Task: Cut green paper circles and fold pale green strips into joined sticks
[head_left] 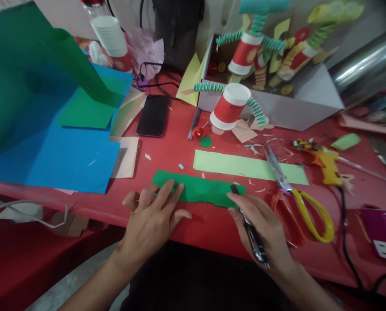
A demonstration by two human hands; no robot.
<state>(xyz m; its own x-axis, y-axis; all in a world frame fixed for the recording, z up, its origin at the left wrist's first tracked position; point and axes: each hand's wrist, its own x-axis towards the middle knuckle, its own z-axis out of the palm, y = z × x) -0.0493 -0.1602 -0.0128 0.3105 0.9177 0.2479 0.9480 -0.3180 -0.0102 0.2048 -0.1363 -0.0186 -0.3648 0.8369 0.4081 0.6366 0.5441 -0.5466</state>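
A strip of dark green paper (202, 190) lies flat on the red table near its front edge. My left hand (154, 211) rests with spread fingers on the strip's left end. In my right hand (264, 229) is a black pen (254, 242), its tip end over the right end of the strip; whether it touches the paper I cannot tell. Just behind lies a light green paper strip (232, 163). Scissors (285, 185) with yellow and red handles lie partly across that strip, right of my right hand.
A paper-cup figure (231, 107) with folded arms stands before a white box (273, 106) of similar figures. A yellow glue gun (324, 160) with a cord lies right. Left are a phone (153, 115), blue sheets (60, 160) and a rolled green sheet (79, 65). Paper scraps dot the table.
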